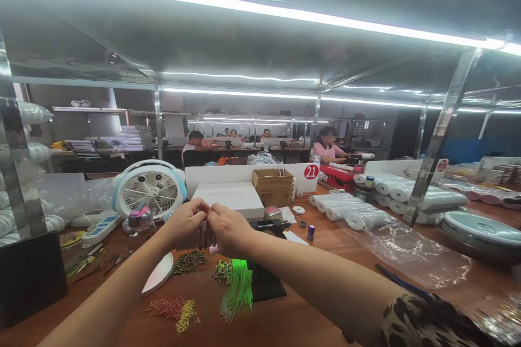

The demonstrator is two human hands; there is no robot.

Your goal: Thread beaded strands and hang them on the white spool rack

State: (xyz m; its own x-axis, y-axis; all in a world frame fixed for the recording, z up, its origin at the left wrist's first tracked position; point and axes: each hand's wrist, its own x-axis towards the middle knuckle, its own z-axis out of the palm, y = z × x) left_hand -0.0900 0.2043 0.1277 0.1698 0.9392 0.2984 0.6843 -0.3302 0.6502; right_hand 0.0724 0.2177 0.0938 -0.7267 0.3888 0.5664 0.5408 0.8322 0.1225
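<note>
My left hand [187,226] and my right hand [231,229] meet in front of me, raised over the table. Both are closed, fingertips pinched together. Some thin dark and pinkish strips show between them, but what they are is too small to tell. Below lies a bundle of bright green strings [241,287], beside a small heap of multicoloured beads [222,271]. Dark bronze-green pieces [189,262] form another pile under my left hand. Nearer to me are a reddish heap [166,308] and a gold heap [186,315] of small pieces. My right forearm partly hides a black device [266,282].
A white dish [158,275] stands left of the piles. Behind are a fan [150,192], a power strip [101,227], a white box [232,198] and a cardboard box [273,187]. Wrapped white rolls [350,210] lie right, near a metal post [437,141]. Co-workers sit farther back.
</note>
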